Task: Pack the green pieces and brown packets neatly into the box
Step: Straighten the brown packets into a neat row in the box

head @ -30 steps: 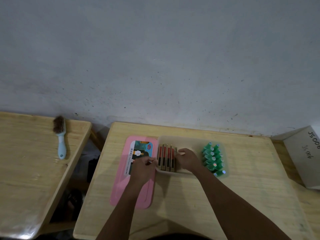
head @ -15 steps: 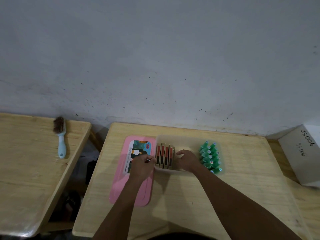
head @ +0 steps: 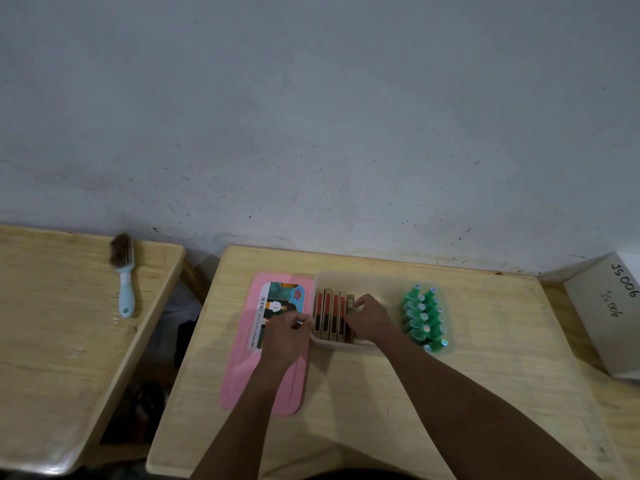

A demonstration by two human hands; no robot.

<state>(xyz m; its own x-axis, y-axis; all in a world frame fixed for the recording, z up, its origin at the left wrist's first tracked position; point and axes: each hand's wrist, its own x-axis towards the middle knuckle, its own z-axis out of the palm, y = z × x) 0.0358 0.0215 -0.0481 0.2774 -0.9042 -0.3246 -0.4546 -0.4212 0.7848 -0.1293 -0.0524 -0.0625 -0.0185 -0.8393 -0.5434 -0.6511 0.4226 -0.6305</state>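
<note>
A translucent box point(head: 377, 279) sits on the middle table. Several brown and red packets point(head: 330, 317) stand on edge in a row at its left end. Several green pieces point(head: 424, 318) are packed in two rows at its right end. My left hand point(head: 287, 336) presses against the box's left wall from outside, fingers curled. My right hand point(head: 369, 318) is inside the box, fingers closed against the rightmost packet in the row. The box's middle is hidden by my right hand.
A pink lid point(head: 265, 344) with a printed label lies flat left of the box, partly under my left arm. A blue-handled brush point(head: 123, 271) lies on the left table. A white carton point(head: 609, 313) stands at the right. A wall runs behind.
Both hands have stayed at the packet row; my right hand has shifted slightly along the rightmost packet. The camera view has drifted a little.
</note>
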